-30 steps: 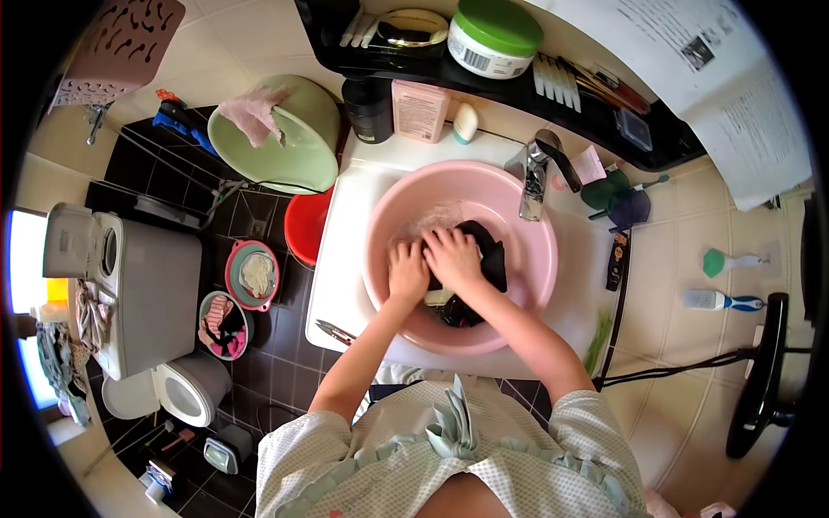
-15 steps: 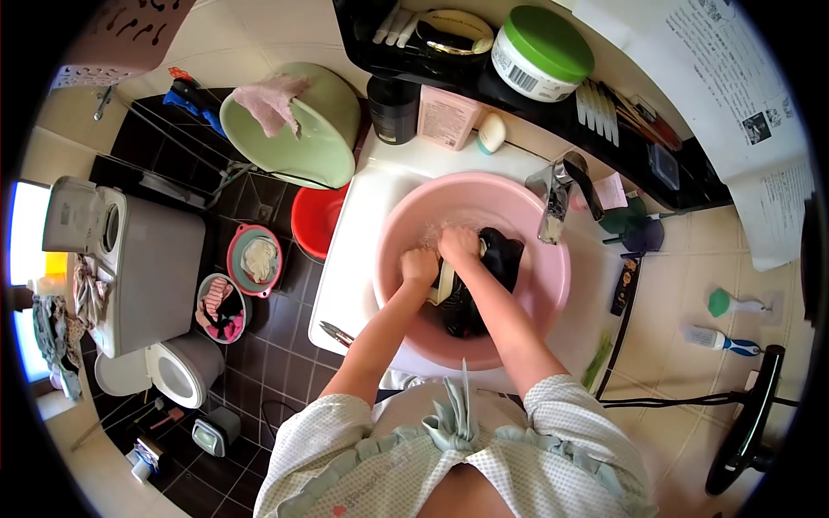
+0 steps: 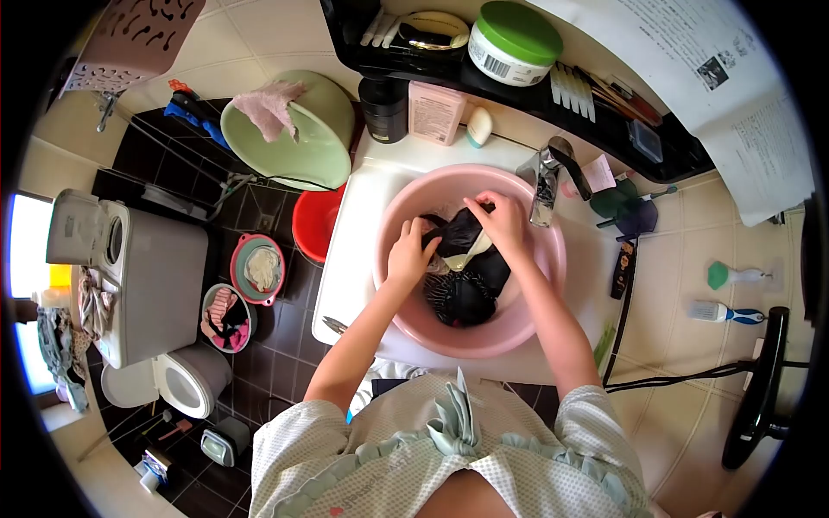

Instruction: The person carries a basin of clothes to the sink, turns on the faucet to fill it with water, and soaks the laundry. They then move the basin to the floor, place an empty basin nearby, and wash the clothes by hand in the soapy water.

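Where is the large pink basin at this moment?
In the head view, the pink basin stands slightly right of centre on the white washstand, by the chrome faucet, holding dark clothes.

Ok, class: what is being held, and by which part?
A black garment: the left hand grips its left edge, the right hand its upper right edge; which garment part, I cannot tell.

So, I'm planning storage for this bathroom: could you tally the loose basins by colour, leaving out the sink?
Pale pink basin: 1
Light green basin: 1
Red basin, partly hidden: 1
Pink-rimmed basin, bluish inside: 1
Greyish basin: 1
Total: 5
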Tool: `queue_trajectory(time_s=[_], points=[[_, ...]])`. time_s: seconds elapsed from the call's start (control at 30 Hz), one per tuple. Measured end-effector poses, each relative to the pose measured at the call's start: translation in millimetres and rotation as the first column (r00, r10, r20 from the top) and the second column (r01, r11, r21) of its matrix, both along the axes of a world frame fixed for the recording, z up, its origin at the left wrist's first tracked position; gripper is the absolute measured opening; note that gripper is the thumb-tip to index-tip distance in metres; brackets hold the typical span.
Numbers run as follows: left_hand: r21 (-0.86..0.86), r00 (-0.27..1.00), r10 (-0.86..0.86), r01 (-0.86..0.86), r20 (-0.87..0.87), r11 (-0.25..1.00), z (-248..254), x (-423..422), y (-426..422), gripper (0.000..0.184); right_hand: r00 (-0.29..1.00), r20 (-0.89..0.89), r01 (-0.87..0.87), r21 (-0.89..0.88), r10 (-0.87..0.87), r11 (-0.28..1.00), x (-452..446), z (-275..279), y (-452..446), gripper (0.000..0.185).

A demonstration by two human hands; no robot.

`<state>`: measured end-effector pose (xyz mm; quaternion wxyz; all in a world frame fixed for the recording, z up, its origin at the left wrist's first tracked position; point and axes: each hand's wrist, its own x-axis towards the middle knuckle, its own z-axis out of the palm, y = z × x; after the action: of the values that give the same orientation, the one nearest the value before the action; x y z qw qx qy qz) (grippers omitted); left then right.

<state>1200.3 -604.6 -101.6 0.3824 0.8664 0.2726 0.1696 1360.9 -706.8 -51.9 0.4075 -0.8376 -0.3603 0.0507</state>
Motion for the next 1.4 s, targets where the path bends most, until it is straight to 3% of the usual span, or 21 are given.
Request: queue_trajectory(time_s=[0.13, 0.23, 0.27, 0.3, 0.47, 0.57, 0.63, 0.7, 0.73, 0.8, 0.83, 0.9, 0.93, 1.0, 1.1, 1.13, 1.17, 1.23, 1.27, 1.37, 1.4], points=[[0.015, 0.864, -0.081, 0.102, -0.496, 0.995, 8, -17, -20, 0.043, 0.886, 0.449, -0.047, -0.160, 0.115, 0.986, -7, -5, -21, 0.011], [0.429, 0.838, 0.006, 0.273, -0.545, 0.861, 3, -19, -39, 0.061, 0.844, 0.389, -0.177, -0.450, 0.370, 0.876, -31, -23, -28, 0.036], [0.491, 0.869, -0.006, 0.285, -0.495, 0.824, -5, -18, -43, 0.078, 0.838, 0.317, -0.194, -0.588, 0.445, 0.785, -38, -34, -28, 0.059], [0.444, 0.873, -0.034, 0.281, -0.487, 0.851, -11, -13, -46, 0.085, 0.808, 0.288, -0.195, -0.692, 0.514, 0.695, -44, -38, -25, 0.071], [0.114, 0.569, -0.121, 0.361, -0.813, 0.926, -29, 11, -42, 0.081, 0.734, 0.113, -0.378, -0.752, 0.670, 0.540, -40, -62, 0, 0.072], [0.313, 0.657, 0.018, 0.334, -0.753, 0.889, -89, 9, -45, 0.082, 0.740, -0.016, -0.417, -0.795, 0.672, 0.440, -22, -78, 26, 0.079], [0.058, 0.620, -0.141, 0.290, -0.772, 0.955, -62, 14, -27, 0.062, 0.716, -0.085, -0.486, -0.774, 0.693, 0.407, -12, -73, 39, 0.078], [-0.169, 0.643, -0.261, 0.202, -0.720, 0.965, -45, 19, -10, 0.048, 0.676, -0.172, -0.491, -0.831, 0.717, 0.263, -3, -82, 51, 0.072], [-0.114, 0.706, -0.182, 0.143, -0.684, 0.983, -46, 19, -10, 0.033, 0.686, -0.176, -0.548, -0.763, 0.706, 0.342, 3, -84, 49, 0.070], [-0.213, 0.821, -0.142, 0.025, -0.552, 0.977, -56, 21, -6, 0.032, 0.705, -0.191, -0.635, -0.599, 0.683, 0.488, 16, -81, 39, 0.065], [-0.270, 0.869, -0.113, -0.025, -0.482, 0.963, -56, 22, -4, 0.032, 0.677, -0.477, -0.734, -0.493, 0.560, 0.468, 25, -71, 39, 0.058], [-0.538, 0.962, -0.101, -0.054, -0.254, 0.841, -62, 21, -1, 0.033, 0.677, -0.506, -0.716, -0.284, 0.535, 0.637, 34, -76, 25, 0.049], [-0.671, 0.983, -0.090, -0.043, -0.162, 0.740, -71, 23, -1, 0.034, 0.657, -0.630, -0.708, -0.330, 0.413, 0.624, 36, -60, 22, 0.048], [-0.876, 1.000, -0.018, -0.007, -0.018, 0.482, -66, 24, -3, 0.035, 0.748, -0.543, -0.611, -0.339, 0.381, 0.715, 40, -50, 9, 0.050], [-0.877, 1.000, 0.009, 0.016, 0.024, 0.480, -45, 22, 3, 0.034, 0.871, -0.306, -0.472, -0.305, 0.384, 0.827, 39, -49, -13, 0.046], [-0.837, 0.999, -0.032, 0.007, -0.012, 0.547, -47, 21, 7, 0.037, 0.905, -0.203, -0.422, -0.304, 0.374, 0.854, 31, -32, -15, 0.044], [-0.656, 0.996, -0.067, 0.093, 0.064, 0.749, -50, 19, 7, 0.038, 0.887, -0.291, -0.447, -0.343, 0.359, 0.826, 27, -13, -21, 0.039], [-0.150, 0.967, -0.191, 0.217, 0.172, 0.965, -27, 12, 5, 0.040, 0.924, -0.138, -0.382, -0.369, 0.356, 0.847, 11, 21, -29, 0.036], [-0.385, 0.965, -0.195, 0.249, 0.174, 0.889, -10, 6, 6, 0.047, 0.940, -0.122, -0.342, -0.398, 0.320, 0.851, 1, 36, -32, 0.034], [-0.456, 0.969, -0.215, 0.246, 0.120, 0.855, 20, -10, -1, 0.053, 0.939, -0.027, -0.301, -0.544, 0.343, 0.783, -18, 49, -43, 0.030], [-0.165, 0.930, -0.365, 0.367, 0.043, 0.915, 17, -17, 2, 0.058, 0.922, 0.032, -0.299, -0.577, 0.386, 0.760, -26, 44, -48, 0.029]])
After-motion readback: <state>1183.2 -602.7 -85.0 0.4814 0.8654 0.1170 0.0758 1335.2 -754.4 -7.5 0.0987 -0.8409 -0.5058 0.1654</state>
